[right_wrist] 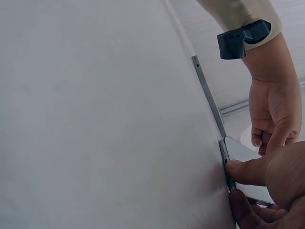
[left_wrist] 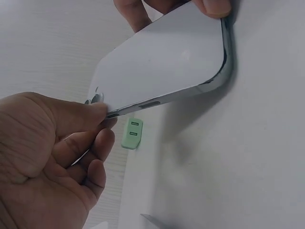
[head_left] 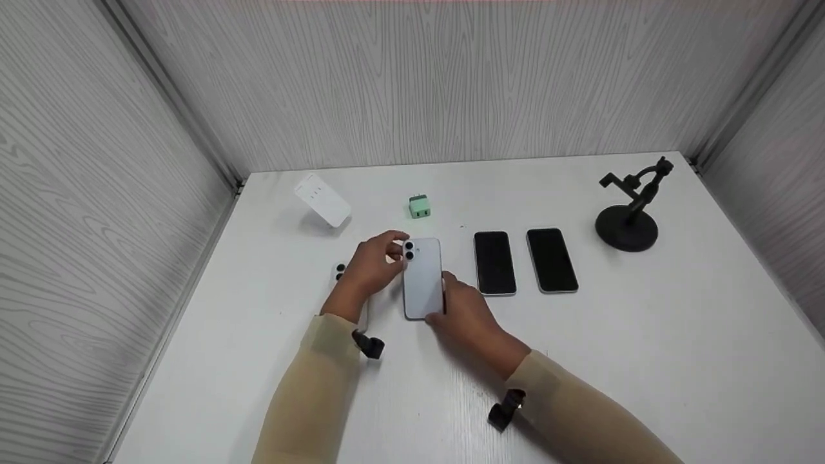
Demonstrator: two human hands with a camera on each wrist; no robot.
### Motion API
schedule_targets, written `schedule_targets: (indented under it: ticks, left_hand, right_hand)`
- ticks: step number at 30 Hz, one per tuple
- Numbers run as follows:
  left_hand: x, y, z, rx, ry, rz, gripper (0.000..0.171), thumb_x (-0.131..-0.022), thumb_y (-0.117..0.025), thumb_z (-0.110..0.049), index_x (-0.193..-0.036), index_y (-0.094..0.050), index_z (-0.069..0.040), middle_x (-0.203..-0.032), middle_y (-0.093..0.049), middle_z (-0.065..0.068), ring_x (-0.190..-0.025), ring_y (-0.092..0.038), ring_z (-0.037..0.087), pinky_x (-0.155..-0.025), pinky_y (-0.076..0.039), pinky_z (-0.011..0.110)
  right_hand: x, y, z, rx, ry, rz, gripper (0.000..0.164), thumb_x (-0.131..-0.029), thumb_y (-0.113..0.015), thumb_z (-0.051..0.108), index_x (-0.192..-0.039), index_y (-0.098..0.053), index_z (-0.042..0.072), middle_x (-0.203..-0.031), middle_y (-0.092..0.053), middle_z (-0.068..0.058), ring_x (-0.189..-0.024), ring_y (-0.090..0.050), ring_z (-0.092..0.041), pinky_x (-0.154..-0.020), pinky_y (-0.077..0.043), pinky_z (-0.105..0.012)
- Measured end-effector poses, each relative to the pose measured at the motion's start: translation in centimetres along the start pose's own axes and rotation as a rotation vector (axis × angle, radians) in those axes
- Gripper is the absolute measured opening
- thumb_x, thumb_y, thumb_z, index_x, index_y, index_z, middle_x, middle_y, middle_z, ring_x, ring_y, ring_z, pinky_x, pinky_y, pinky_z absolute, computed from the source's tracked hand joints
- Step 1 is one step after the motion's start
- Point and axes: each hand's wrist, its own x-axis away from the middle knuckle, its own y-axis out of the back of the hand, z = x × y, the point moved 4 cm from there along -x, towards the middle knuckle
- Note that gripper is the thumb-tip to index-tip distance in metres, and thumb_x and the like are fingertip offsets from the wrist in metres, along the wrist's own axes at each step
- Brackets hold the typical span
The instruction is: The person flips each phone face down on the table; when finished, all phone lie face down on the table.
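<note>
A pale smartphone (head_left: 423,283) is held back side up between both hands, its two camera lenses at the upper left corner. With thumb and fingers, my left hand (head_left: 374,264) pinches the edge beside the lenses. My right hand (head_left: 467,309) grips the lower right part, the thumb at the bottom end in the right wrist view. In the left wrist view, the phone (left_wrist: 162,57) is tilted, a shadow below its edge. Another light phone (head_left: 364,319) lies under my left wrist, mostly hidden, with its lenses showing.
Two phones, a dark-screened one (head_left: 495,263) and another black-screened one (head_left: 552,260), lie to the right. Farther right stands a black round-based holder (head_left: 626,229). A green charger plug (head_left: 419,207) and a white tilted stand (head_left: 323,201) are at the back. Panel walls (head_left: 451,84) enclose the table.
</note>
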Motion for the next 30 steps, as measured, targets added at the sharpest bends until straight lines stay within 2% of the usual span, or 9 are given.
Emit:
schedule_targets:
  ticks: [6, 12, 16, 22, 26, 30]
  left_hand:
    - [0.4, -0.6, 0.3, -0.067, 0.019, 0.061, 0.069, -0.098, -0.079, -0.013, -0.162, -0.054, -0.018, -0.147, -0.071, 0.009, -0.139, -0.063, 0.032, -0.116, -0.051, 0.053]
    - [0.7, -1.1, 0.9, -0.12, 0.045, 0.14, 0.076, -0.097, -0.08, -0.014, -0.166, -0.048, -0.018, -0.155, -0.065, 0.013, -0.149, -0.056, 0.035, -0.124, -0.045, 0.054]
    - [1.0, -1.0, 1.1, -0.16, 0.038, 0.171, 0.078, -0.097, -0.081, -0.013, -0.167, -0.047, -0.016, -0.155, -0.065, 0.015, -0.151, -0.053, 0.035, -0.127, -0.04, 0.053]
    - [1.4, -1.6, 1.5, -0.17, 0.04, 0.23, 0.079, -0.1, -0.075, -0.011, -0.171, -0.038, -0.012, -0.165, -0.055, 0.015, -0.159, -0.044, 0.035, -0.132, -0.033, 0.05]
    - [1.8, -2.1, 1.5, -0.153, 0.046, 0.229, 0.08, -0.101, -0.07, -0.009, -0.173, -0.033, -0.012, -0.17, -0.049, 0.014, -0.163, -0.037, 0.034, -0.134, -0.03, 0.049]
    - [2.4, -2.4, 1.6, -0.128, 0.08, 0.227, 0.082, -0.103, -0.067, -0.007, -0.174, -0.027, -0.014, -0.173, -0.043, 0.015, -0.165, -0.033, 0.033, -0.135, -0.027, 0.049]
  right_hand:
    - [0.5, 0.2, -0.2, -0.026, -0.047, 0.052, 0.083, -0.092, -0.085, 0.01, -0.162, -0.043, -0.003, -0.131, -0.073, -0.015, -0.118, -0.07, -0.023, -0.103, -0.059, -0.042]
    - [0.7, 0.4, 0.1, 0.017, -0.002, 0.059, 0.061, -0.088, -0.088, 0.011, -0.142, -0.062, 0.0, -0.113, -0.075, -0.008, -0.104, -0.068, -0.02, -0.093, -0.06, -0.04]
    - [0.8, 0.4, 0.3, 0.033, 0.016, 0.063, 0.052, -0.087, -0.089, 0.013, -0.133, -0.067, 0.002, -0.105, -0.071, -0.005, -0.099, -0.065, -0.02, -0.089, -0.059, -0.039]
    - [0.9, 0.2, 0.3, 0.057, 0.006, 0.083, 0.052, -0.086, -0.089, 0.016, -0.131, -0.068, 0.0, -0.102, -0.067, -0.006, -0.095, -0.061, -0.02, -0.087, -0.057, -0.038]
    - [0.8, 0.2, 0.2, 0.08, 0.02, 0.085, 0.055, -0.087, -0.09, 0.018, -0.133, -0.067, -0.003, -0.104, -0.066, -0.008, -0.094, -0.061, -0.021, -0.087, -0.058, -0.039]
    - [0.7, 0.3, 0.2, 0.095, 0.032, 0.092, 0.059, -0.086, -0.091, 0.018, -0.136, -0.066, -0.004, -0.106, -0.066, -0.01, -0.095, -0.061, -0.021, -0.088, -0.057, -0.04]
